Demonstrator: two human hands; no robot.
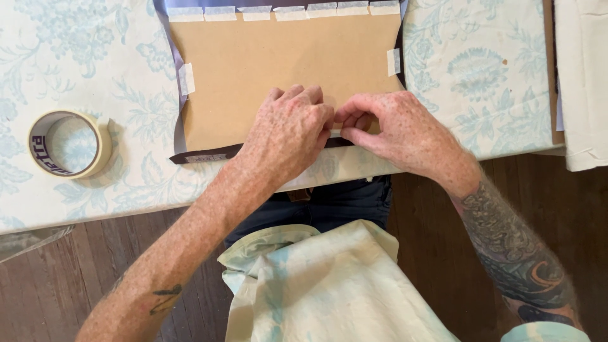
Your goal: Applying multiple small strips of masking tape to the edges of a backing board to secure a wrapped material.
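A brown cardboard sheet (285, 63) lies on a dark backing sheet (202, 155) on the table, fastened with several strips of pale masking tape (285, 11) along its far edge and one strip on each side. My left hand (288, 133) rests knuckles-up on the cardboard's near edge. My right hand (392, 130) sits beside it, fingertips touching the left hand's. Both pinch a small pale strip of tape (335, 133) at the near edge.
A roll of masking tape (69, 144) lies on the floral tablecloth (95, 57) at the left. More brown board and white cloth (582, 82) lie at the right edge. A pale folded cloth (329, 285) rests on my lap below the table's near edge.
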